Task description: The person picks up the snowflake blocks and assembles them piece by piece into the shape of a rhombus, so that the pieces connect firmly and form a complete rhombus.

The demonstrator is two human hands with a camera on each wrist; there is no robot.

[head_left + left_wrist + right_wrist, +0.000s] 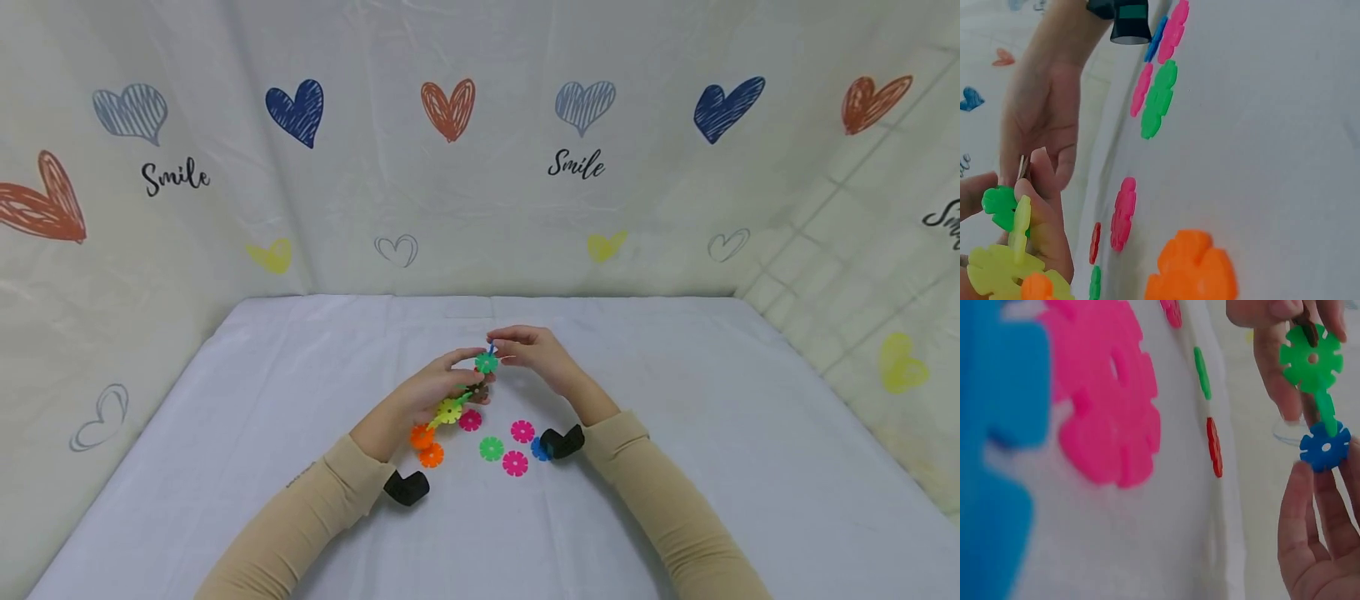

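My left hand point(438, 387) holds a linked chain of slotted plastic flower discs, a brown disc point(477, 391) and a green disc point(487, 363) among them. Down toward the left wrist the chain shows a yellow disc point(449, 411) and orange discs point(422, 437). Facing it, my right hand point(536, 352) pinches a blue disc point(1314, 456) between thumb and fingers. In the right wrist view, an edge-on green disc point(1325, 407) sits between this blue disc and the round green one, slotted into both. The left palm hides part of the chain.
On the white tabletop point(465, 542) lie loose pink discs point(515, 463), a green disc point(491, 448) and a blue disc point(537, 450) near the right wrist. Black wrist cameras point(407, 488) hang under both sleeves. A curtain point(495, 200) with printed hearts stands behind the table.
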